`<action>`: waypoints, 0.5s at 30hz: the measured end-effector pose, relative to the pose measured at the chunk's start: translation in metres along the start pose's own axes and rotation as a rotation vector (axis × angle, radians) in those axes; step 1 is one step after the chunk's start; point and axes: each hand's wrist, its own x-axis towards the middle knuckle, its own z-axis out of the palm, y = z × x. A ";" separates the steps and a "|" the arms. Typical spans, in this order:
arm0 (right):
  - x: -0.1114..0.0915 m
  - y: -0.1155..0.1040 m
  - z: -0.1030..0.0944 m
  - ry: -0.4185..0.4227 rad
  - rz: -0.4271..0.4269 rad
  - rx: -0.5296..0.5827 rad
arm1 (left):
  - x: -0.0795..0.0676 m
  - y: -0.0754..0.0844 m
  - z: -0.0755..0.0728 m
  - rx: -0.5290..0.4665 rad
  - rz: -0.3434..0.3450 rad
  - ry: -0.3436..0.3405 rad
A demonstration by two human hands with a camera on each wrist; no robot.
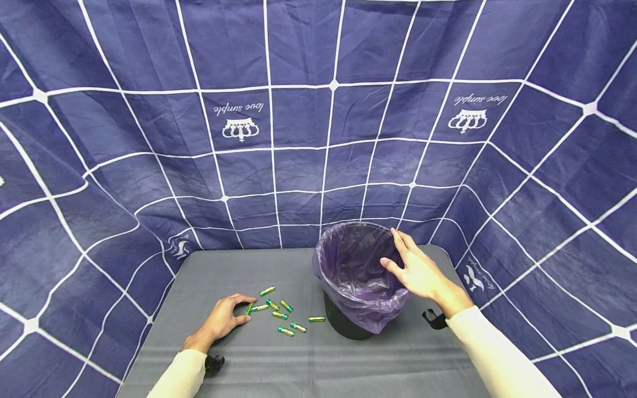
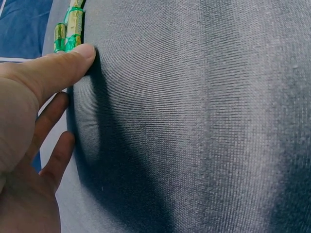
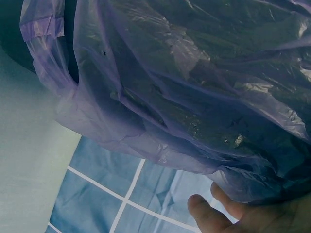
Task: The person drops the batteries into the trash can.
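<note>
Several small green-and-gold sticks, perhaps batteries or wrapped sweets, lie scattered on the grey cloth, one stick [image 1: 286, 331] nearest me. My left hand [image 1: 222, 320] is at their left side, pinching another stick [image 1: 249, 308] between thumb and fingertips. In the left wrist view the thumb [image 2: 80, 58] meets the green end of a stick [image 2: 75, 29]; the index fingertip is hidden. A black bin [image 1: 343, 320] with a purple liner bag [image 1: 334, 276] stands right of the sticks. Across its right rim lies my right hand [image 1: 420, 271], fingers fairly straight, thumb over the opening.
Blue curtains [image 1: 298, 116] with white grid lines hang behind and along both sides of the grey-covered table [image 1: 224, 271]. One stick [image 1: 317, 319] lies close to the bin's left side. The liner's loose edge [image 3: 146, 150] hangs down outside the bin.
</note>
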 end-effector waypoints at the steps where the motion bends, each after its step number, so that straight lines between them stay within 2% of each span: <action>1: 0.000 0.000 0.000 0.000 -0.002 -0.001 | 0.000 0.000 0.000 -0.005 0.002 0.003; 15: 0.000 0.001 -0.001 -0.001 0.001 -0.001 | 0.007 0.003 -0.012 -0.026 0.003 0.045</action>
